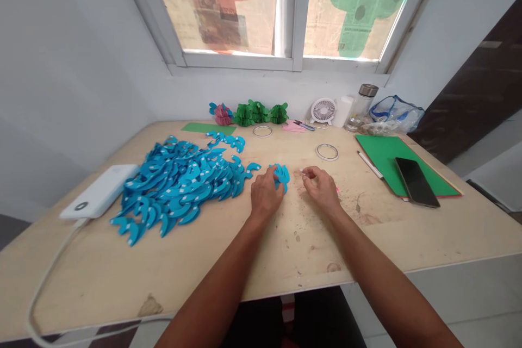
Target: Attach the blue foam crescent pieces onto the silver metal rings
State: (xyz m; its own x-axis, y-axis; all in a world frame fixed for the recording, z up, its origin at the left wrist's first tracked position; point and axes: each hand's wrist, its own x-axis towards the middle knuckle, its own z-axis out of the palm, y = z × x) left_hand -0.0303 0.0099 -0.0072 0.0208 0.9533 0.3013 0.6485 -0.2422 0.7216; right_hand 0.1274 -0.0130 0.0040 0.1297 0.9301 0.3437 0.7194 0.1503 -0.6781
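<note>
The blue paper bundle (283, 174) sits near the middle of the wooden table (293, 244), under the fingers of the left hand (266, 193). Thumb and fingertips rest around its near side; from where I stand I can't tell whether they pinch it or only steady it. Across a narrow gap, the right hand (321, 187) has thumb and forefinger close together by a tiny pale bit, too small to make out, so I can't tell whether it is gripped.

Just left of the bundle spreads a big heap of curved blue pieces (183, 174), many marked with white squares. A white power bank (100, 193) lies beside the heap. Beyond the hands lie two pale rings (327, 159), and to the right a white pen (370, 165) and a dark phone (416, 182) on green sheets (377, 149). Against the wall stand green folded-paper figures (259, 112) and a small fan (323, 111).
</note>
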